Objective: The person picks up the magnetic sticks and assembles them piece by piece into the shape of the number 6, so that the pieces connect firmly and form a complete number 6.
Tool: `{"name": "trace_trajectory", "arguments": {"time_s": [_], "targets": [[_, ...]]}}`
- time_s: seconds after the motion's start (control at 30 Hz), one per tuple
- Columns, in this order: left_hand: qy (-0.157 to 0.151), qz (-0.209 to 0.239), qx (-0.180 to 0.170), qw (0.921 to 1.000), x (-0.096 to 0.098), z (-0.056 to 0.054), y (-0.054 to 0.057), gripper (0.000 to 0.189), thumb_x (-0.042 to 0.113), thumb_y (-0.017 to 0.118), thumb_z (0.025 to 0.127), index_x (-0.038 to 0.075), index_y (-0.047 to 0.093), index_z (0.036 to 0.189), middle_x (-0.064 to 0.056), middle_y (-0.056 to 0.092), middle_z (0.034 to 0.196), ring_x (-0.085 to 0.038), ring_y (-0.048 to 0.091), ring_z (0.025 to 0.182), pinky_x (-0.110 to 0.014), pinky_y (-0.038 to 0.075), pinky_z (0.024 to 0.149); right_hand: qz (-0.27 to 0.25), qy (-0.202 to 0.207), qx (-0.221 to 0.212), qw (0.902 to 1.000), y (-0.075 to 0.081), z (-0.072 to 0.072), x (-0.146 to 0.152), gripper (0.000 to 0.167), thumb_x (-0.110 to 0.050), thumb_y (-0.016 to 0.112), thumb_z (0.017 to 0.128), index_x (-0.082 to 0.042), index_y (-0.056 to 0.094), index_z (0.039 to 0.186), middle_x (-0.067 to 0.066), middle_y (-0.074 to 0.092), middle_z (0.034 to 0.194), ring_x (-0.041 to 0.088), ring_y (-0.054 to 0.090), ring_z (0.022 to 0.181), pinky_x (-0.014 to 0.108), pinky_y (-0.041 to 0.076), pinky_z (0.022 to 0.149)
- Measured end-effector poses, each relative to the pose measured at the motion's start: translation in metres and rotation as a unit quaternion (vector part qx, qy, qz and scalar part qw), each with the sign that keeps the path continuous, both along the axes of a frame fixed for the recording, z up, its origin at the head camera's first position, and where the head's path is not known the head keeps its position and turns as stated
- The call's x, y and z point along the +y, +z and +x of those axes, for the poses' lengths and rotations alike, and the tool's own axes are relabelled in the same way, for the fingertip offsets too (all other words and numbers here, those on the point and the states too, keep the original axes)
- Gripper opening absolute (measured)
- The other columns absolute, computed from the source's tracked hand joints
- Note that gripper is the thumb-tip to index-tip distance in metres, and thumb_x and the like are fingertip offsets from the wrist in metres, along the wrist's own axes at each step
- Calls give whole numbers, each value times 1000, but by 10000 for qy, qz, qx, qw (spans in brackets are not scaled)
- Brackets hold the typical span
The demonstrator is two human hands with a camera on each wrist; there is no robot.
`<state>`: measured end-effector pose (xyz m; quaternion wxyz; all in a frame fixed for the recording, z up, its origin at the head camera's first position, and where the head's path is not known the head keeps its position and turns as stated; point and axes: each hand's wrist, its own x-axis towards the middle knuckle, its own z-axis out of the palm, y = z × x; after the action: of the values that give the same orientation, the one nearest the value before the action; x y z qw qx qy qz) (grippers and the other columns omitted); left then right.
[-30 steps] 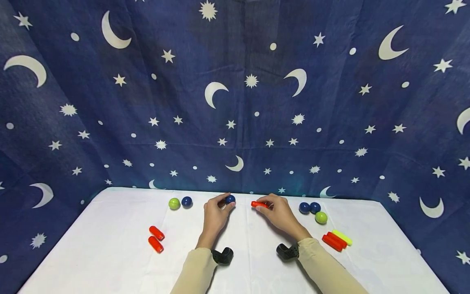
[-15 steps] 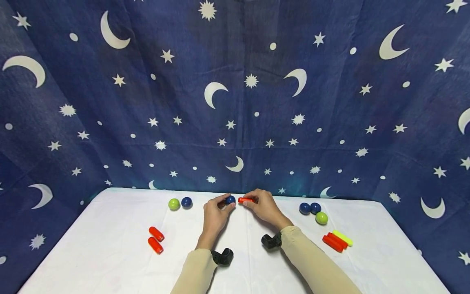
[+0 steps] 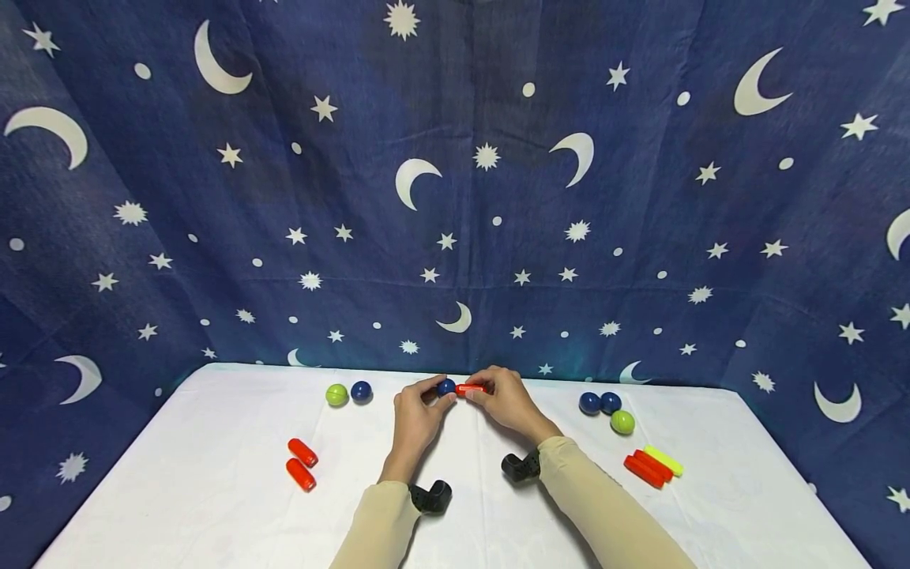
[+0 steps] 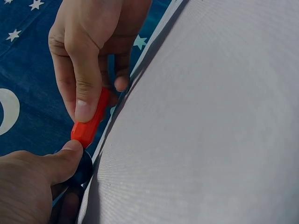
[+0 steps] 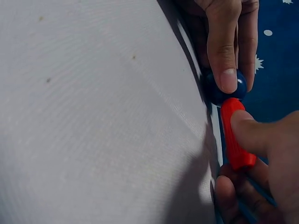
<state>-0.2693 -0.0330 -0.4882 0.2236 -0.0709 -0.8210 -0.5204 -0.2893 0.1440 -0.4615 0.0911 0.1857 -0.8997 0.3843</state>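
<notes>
Near the table's back edge my left hand (image 3: pixel 415 417) pinches a glossy dark blue ball (image 3: pixel 445 386) between thumb and fingers. Just to its right, my right hand (image 3: pixel 510 405) holds a short red ribbed rod (image 3: pixel 469 389) lengthwise, thumb on its near side. One end of the rod meets the ball; in the right wrist view the red rod (image 5: pixel 236 135) overlaps the lower side of the blue ball (image 5: pixel 224 87). From the left wrist view, the red rod (image 4: pixel 89 120) slants down to my left thumb, which covers much of the ball (image 4: pixel 83 168).
On the left lie a green ball (image 3: pixel 337 395), a blue ball (image 3: pixel 361 391) and two red rods (image 3: pixel 302 464). To the right are two blue balls (image 3: pixel 599 404), a green ball (image 3: pixel 622 422), two red rods (image 3: pixel 648 468) and a yellow rod (image 3: pixel 663 460). A starry curtain (image 3: pixel 455 237) hangs behind.
My right hand has carried the red rod leftward until its end meets the blue ball. The left hand has kept the ball in place.
</notes>
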Motion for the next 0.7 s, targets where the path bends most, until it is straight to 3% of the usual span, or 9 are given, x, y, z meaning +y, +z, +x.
{"name": "trace_trajectory", "arguments": {"time_s": [0.2,0.4,0.7], "targets": [[24,21,115,9999,1,0,0,33,3,87,78,0,78,109,-18,75,105,-31,74,94,-42,59,84,-273,-175,136,9994,-3,4,6,27,-13,86,82,-5,78,107,1,70,91,13,62,78,30,52,70],[87,5,12,10000,2,2,2,33,4,88,78,1,78,110,-17,75,107,-30,74,97,-40,59,86,-614,-447,299,9967,-2,15,19,29,-12,85,81,-3,77,107,5,70,91,20,66,80,37,55,74],[154,-75,123,9998,2,2,1,33,5,88,77,1,79,108,-17,75,105,-30,74,95,-40,59,84,-900,-1061,582,9886,3,33,57,32,-8,84,82,0,75,112,12,72,97,24,67,85,29,56,72]]}}
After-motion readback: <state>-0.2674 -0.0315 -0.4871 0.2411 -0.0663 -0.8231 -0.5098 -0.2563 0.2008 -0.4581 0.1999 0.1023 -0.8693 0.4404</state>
